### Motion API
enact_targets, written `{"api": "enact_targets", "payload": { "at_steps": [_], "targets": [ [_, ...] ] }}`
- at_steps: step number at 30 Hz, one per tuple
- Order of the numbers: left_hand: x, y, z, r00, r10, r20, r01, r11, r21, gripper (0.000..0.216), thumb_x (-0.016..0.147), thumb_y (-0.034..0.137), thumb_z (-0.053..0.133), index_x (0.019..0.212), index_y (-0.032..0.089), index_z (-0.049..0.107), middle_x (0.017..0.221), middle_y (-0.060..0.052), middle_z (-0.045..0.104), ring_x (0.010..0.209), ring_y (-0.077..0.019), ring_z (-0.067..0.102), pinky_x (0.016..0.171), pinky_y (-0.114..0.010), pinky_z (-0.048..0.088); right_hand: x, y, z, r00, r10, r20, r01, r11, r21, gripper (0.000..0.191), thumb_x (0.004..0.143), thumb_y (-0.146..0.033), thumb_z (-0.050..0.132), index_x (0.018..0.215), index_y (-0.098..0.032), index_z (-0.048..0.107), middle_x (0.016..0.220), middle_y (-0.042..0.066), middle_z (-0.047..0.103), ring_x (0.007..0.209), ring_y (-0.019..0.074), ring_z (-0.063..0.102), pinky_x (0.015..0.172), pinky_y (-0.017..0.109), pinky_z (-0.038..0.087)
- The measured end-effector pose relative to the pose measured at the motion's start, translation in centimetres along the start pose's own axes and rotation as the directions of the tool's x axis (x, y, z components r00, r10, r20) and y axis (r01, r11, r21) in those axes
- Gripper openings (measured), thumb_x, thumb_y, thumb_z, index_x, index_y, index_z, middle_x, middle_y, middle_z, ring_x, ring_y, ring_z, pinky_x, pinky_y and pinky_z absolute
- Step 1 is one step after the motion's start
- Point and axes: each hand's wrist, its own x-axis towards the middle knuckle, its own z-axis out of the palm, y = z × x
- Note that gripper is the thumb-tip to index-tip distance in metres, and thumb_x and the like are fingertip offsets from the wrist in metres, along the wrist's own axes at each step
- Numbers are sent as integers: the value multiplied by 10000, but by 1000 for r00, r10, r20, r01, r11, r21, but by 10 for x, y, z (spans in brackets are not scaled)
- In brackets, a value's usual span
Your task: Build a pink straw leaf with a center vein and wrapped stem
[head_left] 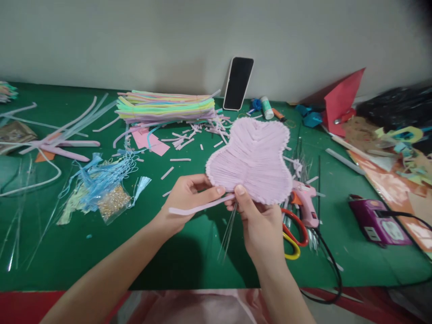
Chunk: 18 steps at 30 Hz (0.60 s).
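Observation:
Both hands hold a lilac butterfly-shaped piece, made of rows of fuzzy pipe cleaners with a looped edge, above the table. My left hand grips its lower left edge, thumb on top and fingers underneath. My right hand pinches the bottom middle, its thumb pressed on the front. A loose lilac pipe cleaner runs from near the right thumb across my left hand. Thin bare wires hang below the piece. The fingers behind it are mostly hidden.
On the green table lie a pipe cleaner bundle, blue tassels, a bead bag, scissors and a pink glue gun. A phone leans on the wall. A purple box with a cord sits right.

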Motion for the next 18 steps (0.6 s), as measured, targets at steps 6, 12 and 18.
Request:
{"api": "enact_targets", "payload": {
  "at_steps": [6, 12, 18],
  "targets": [
    [2, -1, 3, 1000, -19, 8, 20, 999, -48, 152, 744, 267, 745, 769, 123, 704, 684, -39, 707, 642, -155, 641, 697, -288, 511, 3, 3, 0, 999, 18, 29, -19, 1000, 24, 180, 730, -307, 781, 803, -165, 699, 694, 2, 695, 542, 108, 606, 541, 246, 549],
    [5, -1, -3, 992, -106, 71, 118, 972, -203, 259, 838, 383, 635, 901, 139, 696, 765, -58, 709, 604, -169, 622, 631, -316, 521, 4, 0, -7, 964, 112, 240, -89, 990, -106, 202, 741, -359, 763, 729, -165, 709, 615, 12, 685, 545, 137, 631, 537, 261, 560],
    [6, 3, -9, 990, -62, -128, 30, 972, -235, 237, 770, 297, 733, 951, 145, 717, 928, -73, 742, 857, -216, 671, 781, -312, 517, 4, -3, -25, 923, 175, 343, -113, 975, -192, 271, 682, -317, 814, 909, -199, 724, 879, 48, 754, 803, 167, 704, 730, 287, 584]
  ]
}}
